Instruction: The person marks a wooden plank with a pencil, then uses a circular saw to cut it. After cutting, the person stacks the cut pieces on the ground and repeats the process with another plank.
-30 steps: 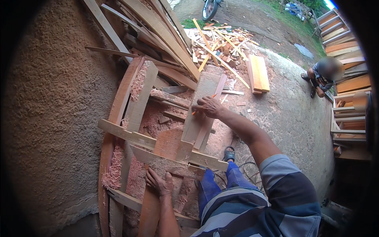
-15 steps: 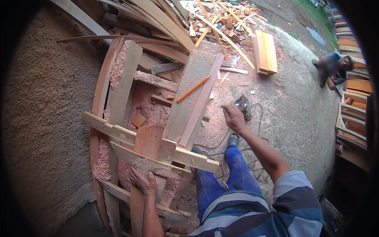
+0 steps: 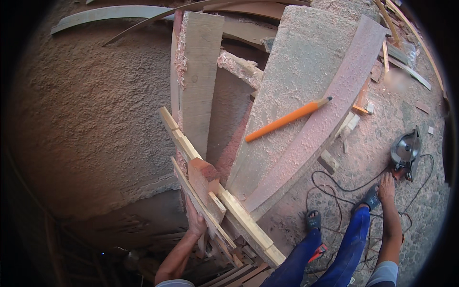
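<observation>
My left hand (image 3: 194, 219) is closed around a reddish-brown board (image 3: 198, 179) beside a pale slat (image 3: 203, 203); the slat's edge partly hides its fingers. The board's shaped end pokes up between this slat and a second, longer pale one (image 3: 244, 215). Low on the right, my right hand (image 3: 386, 186) stretches down with extended fingers close to the orange-red grip of a circular saw (image 3: 405, 147). That saw rests on the ground. A thick orange pencil (image 3: 287, 120) lies across a dusty wide plank (image 3: 291, 81) and a narrow curved pinkish strip (image 3: 330, 100).
A rough wall (image 3: 110, 95) rises on the left, next to an upright plank (image 3: 201, 71) with shavings along its edge. Dark cords (image 3: 330, 186) loop over the ground around my feet. Wood offcuts (image 3: 329, 161) and sawdust lie right of the bench.
My view has tilted and come closer to the bench. My right hand has lowered toward the saw as I bend down. The left hand stays at the reddish-brown board.
</observation>
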A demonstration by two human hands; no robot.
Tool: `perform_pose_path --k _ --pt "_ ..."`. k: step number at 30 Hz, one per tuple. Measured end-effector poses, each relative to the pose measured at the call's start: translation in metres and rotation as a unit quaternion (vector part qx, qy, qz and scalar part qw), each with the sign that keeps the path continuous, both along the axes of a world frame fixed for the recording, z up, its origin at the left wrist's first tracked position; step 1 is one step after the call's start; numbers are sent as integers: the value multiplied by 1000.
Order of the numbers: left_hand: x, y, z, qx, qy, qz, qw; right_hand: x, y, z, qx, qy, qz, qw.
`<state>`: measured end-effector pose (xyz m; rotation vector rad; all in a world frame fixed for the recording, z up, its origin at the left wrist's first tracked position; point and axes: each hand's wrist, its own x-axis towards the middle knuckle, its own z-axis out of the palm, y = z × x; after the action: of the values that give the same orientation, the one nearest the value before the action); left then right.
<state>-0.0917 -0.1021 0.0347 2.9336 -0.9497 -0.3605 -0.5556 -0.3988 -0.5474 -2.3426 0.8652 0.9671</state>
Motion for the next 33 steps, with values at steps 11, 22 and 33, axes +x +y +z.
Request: perform_pose_path --k 11,22,33 --pt "3 -1 1 11 113 87 990 -36 12 -246 -181 111 50 976" --pt "1 -5 8 15 -5 -18 1000 -37 -103 -28 44 38 -11 998" --pt "17 44 -13 -61 -39 -33 997 -39 -141 368 243 -217 -405 854"
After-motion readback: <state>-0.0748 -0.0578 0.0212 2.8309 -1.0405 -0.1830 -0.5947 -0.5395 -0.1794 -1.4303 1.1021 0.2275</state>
